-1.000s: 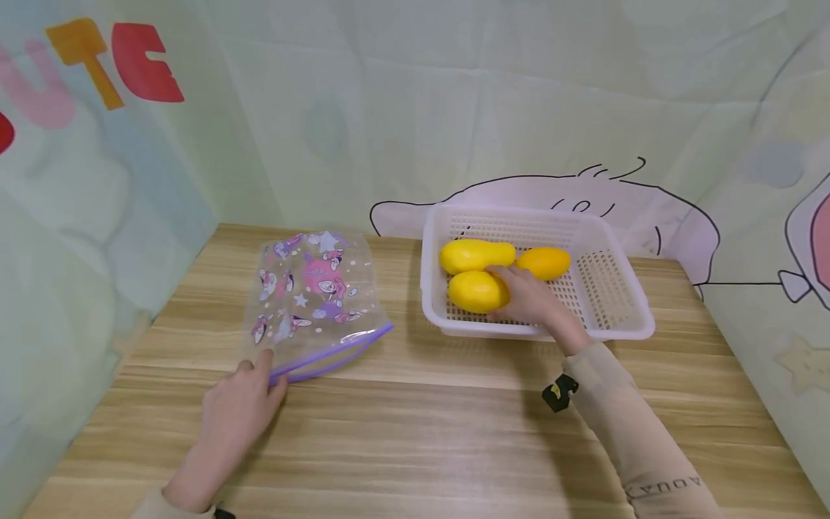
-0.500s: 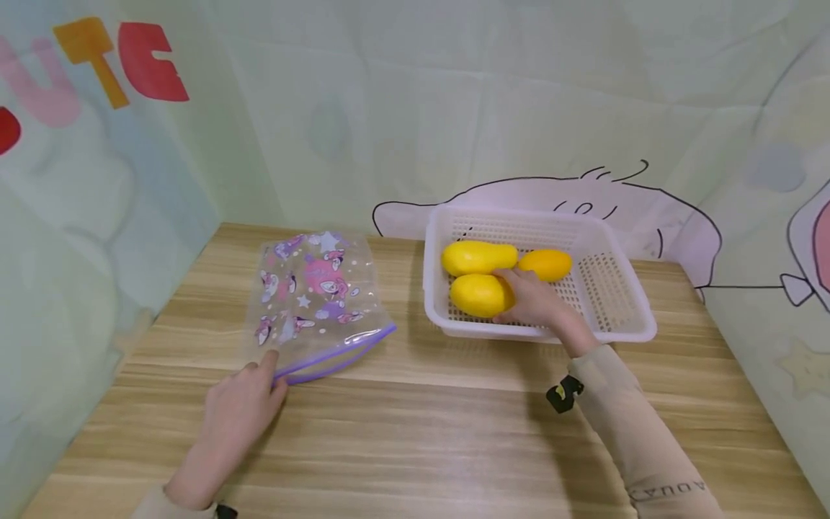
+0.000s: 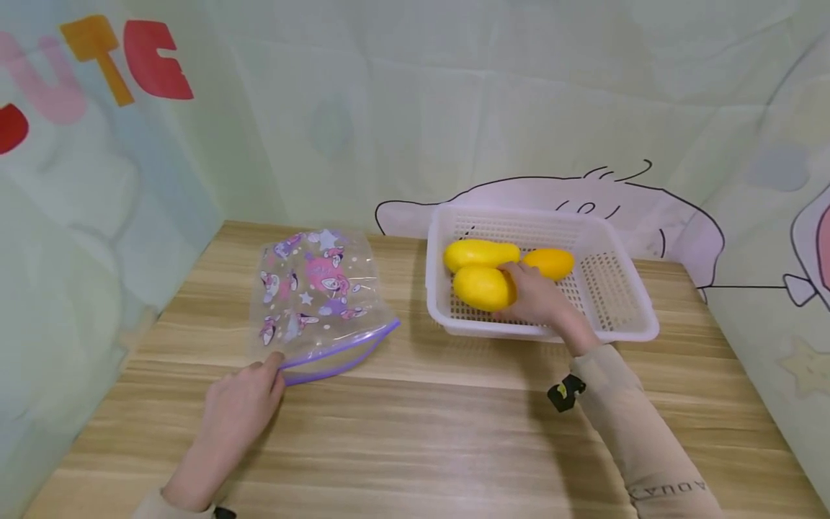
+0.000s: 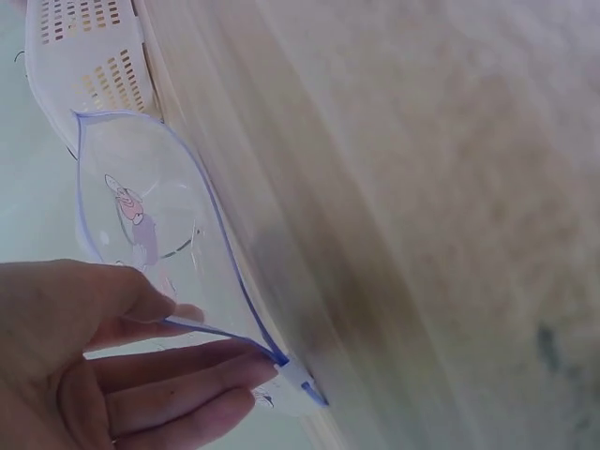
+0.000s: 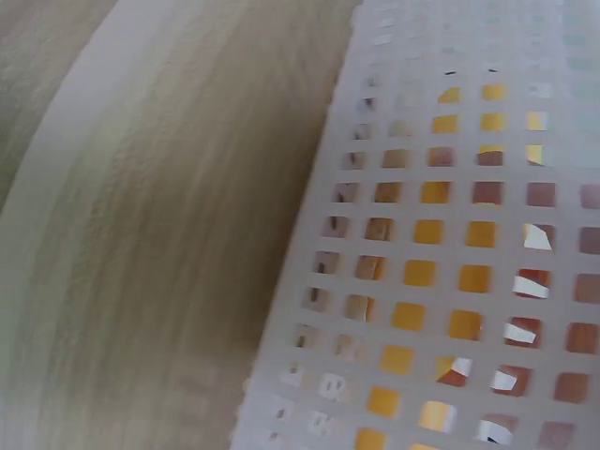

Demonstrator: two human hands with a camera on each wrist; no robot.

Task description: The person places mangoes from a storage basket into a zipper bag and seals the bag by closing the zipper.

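At the left of the table, a clear zip bag with pink and purple cartoon prints lies flat, its purple-edged mouth parted. My left hand pinches the bag's rim at the near left corner; in the left wrist view, thumb and fingers hold one side of the blue-looking zip edge. Inside a white plastic basket, my right hand grips a yellow oval fruit from its right side. Behind it lie a longer yellow fruit and an orange-yellow oval fruit. Through the basket's holes the right wrist view shows only pieces of hand and fruit.
The basket stands at the back of the wooden table, close to a printed cloth backdrop. Its raised rim surrounds the fruits and my right hand. Bare wood lies between bag and basket.
The bag's mouth has widened as my left hand raises its upper edge a little. The yellow oval fruit in my right hand has risen slightly and overlaps the longer fruit in view.
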